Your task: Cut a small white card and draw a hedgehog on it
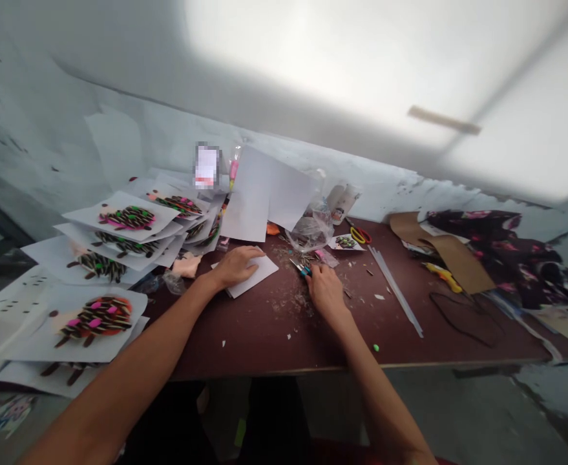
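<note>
My left hand (pixel 238 266) lies spread on a small white sheet of paper (pixel 260 272) near the middle of the dark red table (pixel 264 336). To its right, my right hand (pixel 323 287) is closed round a blue-handled cutting tool (pixel 305 270), whose metal tip points up and left. Small brown scraps (pixel 291 294) lie scattered between the two hands. Beyond the tool sits a crumpled clear plastic bag (pixel 311 231). A small picture card (pixel 346 243) rests right of the bag.
Hedgehog pictures on white sheets (pixel 127 218) are piled at the left. White paper (pixel 247 194) leans at the back wall. Farther right are yellow-red scissors (pixel 358 235), white strips (pixel 396 290), a yellow tool (pixel 442 276), brown card (pixel 462 261) and flowered cloth (pixel 521 258).
</note>
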`<state>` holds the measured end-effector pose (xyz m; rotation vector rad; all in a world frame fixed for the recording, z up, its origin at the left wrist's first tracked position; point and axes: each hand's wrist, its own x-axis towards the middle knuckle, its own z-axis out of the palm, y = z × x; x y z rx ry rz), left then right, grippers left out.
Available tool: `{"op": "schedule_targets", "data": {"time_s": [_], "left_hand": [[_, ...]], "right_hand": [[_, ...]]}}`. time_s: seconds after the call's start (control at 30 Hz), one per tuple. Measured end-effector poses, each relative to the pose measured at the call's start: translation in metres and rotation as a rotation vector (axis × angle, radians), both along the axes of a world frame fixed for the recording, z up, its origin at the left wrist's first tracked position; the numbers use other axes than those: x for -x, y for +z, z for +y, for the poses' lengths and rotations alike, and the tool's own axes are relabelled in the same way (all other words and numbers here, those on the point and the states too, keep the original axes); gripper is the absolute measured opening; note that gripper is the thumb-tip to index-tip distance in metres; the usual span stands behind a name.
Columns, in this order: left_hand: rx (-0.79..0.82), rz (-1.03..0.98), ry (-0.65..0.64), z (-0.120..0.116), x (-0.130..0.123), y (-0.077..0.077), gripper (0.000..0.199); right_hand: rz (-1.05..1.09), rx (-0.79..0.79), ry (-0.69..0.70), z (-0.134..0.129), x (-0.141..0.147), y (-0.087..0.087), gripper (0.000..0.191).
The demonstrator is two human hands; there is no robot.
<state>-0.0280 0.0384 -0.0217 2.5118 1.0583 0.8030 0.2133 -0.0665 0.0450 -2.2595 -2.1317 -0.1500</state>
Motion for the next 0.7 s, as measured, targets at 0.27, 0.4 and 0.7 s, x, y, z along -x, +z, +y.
{"op": "schedule_targets", "data": {"time_s": [0.27, 0.4, 0.7], "left_hand": [[0.022, 0.176, 0.271, -0.006, 0.006, 0.016, 0.058], [0.080, 0.245, 0.359, -0.008, 0.007, 0.022, 0.055], [0.265, 0.195, 0.369, -0.007, 0.007, 0.032, 0.037]], "right_hand": [[0.106, 0.056, 0.163, 0.013, 0.039, 0.019, 0.022], [0.104, 0.133, 0.130, 0.036, 0.069, 0.015, 0.037], [0.147, 0.159, 0.129, 0.050, 0.078, -0.006, 0.042]]}}
